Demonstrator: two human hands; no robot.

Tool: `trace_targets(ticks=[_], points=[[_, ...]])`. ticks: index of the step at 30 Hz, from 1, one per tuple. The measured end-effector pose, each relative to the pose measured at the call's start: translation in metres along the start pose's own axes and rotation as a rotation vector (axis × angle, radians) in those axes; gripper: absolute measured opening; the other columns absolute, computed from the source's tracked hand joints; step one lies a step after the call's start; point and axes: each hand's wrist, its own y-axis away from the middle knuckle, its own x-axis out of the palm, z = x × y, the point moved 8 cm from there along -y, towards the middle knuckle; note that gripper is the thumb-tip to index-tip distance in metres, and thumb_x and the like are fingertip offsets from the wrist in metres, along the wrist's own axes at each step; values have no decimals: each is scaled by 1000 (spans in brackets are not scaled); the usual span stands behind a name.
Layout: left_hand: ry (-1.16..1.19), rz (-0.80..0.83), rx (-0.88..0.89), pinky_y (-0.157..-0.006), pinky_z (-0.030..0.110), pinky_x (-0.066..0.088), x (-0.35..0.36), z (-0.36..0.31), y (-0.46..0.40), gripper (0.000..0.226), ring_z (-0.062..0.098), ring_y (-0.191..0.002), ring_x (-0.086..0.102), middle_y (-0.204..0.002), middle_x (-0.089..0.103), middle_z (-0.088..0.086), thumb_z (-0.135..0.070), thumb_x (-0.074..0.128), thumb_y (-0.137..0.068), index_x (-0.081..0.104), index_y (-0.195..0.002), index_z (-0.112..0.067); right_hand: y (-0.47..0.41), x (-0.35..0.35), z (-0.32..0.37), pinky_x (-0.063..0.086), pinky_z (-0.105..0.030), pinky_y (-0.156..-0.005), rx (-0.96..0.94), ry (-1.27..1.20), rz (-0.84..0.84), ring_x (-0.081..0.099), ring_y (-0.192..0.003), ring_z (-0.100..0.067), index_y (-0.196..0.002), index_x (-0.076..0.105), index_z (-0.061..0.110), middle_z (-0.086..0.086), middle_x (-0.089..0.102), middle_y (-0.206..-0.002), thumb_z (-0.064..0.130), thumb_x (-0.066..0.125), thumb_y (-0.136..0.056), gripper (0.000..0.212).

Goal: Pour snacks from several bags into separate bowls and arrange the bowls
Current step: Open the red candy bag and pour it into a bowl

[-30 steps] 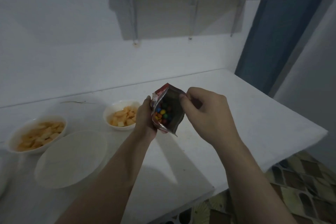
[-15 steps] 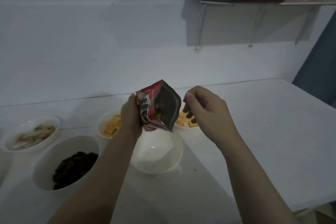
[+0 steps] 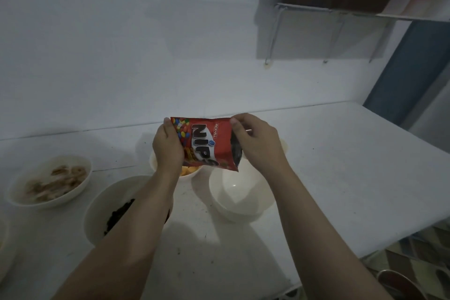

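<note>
The scene is dim, with a cool bluish cast. Both forearms throw soft shadows onto the tabletop (image 3: 341, 178) toward the viewer, and the wall shelf (image 3: 365, 11) casts a grey block of shadow on the wall beneath it. A small glint sits inside the empty bowl (image 3: 239, 192). Wide-angle bending curves the tabletop's edges; the shelf's contents are blurred.

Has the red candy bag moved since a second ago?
Yes. The red candy bag has swung rightward past the snack bowl, tipping its mouth over the empty bowl.
</note>
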Motion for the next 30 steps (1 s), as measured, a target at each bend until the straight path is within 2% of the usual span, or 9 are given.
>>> trace_targets(ticks=[3,7,10,12,17,19,22,26,30], points=[[-43,-12,-4,-88,36,56,-1,4,4,38,10,-85,66,-86,62,-11,-51,24,-102,53,-93,-28,-5,0,-5,39,-6,-64,-1,137,-72,61,-81,-5,-100,72,21,11,71,-94,30,52,-99,22],[-97,-4,9,-91,38,56,-1,11,2,42,14,-93,66,-98,64,-4,-53,23,-101,54,-103,-24,-9,1,-16,44,-14,-70,13,202,-62,62,-82,-8,-96,75,17,6,75,-93,21,56,-96,20],[-125,3,22,-87,33,55,2,9,4,42,14,-93,65,-96,62,-4,-52,23,-102,53,-103,-23,-5,-1,-27,51,-24,-73,49,159,-68,66,-81,-12,-95,72,21,4,75,-86,18,58,-94,15],[-150,8,57,-81,26,53,4,5,7,41,11,-88,62,-93,61,-5,-51,23,-102,53,-101,-22,-2,-5,-34,51,-26,-72,63,151,-78,66,-79,-11,-92,70,24,5,73,-80,18,58,-94,13],[-197,6,119,-62,11,40,8,-4,12,35,-4,-70,53,-78,52,-16,-48,25,-103,49,-99,-23,0,-12,-43,47,-17,-66,47,193,-89,60,-71,-2,-91,68,26,16,65,-76,19,59,-95,12],[-206,3,146,-62,11,39,9,-8,13,35,-5,-70,52,-77,51,-17,-47,25,-103,49,-98,-22,1,-13,-43,44,-14,-64,20,187,-111,59,-69,-2,-90,69,24,13,67,-84,16,59,-95,14],[-231,-3,173,-61,9,37,9,-12,15,34,-4,-69,51,-80,50,-16,-46,26,-104,48,-98,-21,1,-11,-45,43,-20,-70,2,242,-109,55,-72,-4,-91,70,22,8,67,-92,15,60,-95,13],[-276,-9,209,-60,6,33,7,-17,19,31,-6,-70,47,-87,52,-11,-43,28,-104,47,-98,-21,3,-11,-48,38,-11,-66,0,281,-89,53,-73,-6,-95,71,18,7,66,-93,15,60,-95,12],[-303,-22,252,-61,8,36,6,-22,23,33,5,-77,54,-87,56,-6,-44,28,-104,48,-95,-19,5,-10,-50,35,-7,-65,1,315,-86,52,-77,-5,-97,72,17,10,64,-90,14,60,-95,13]])
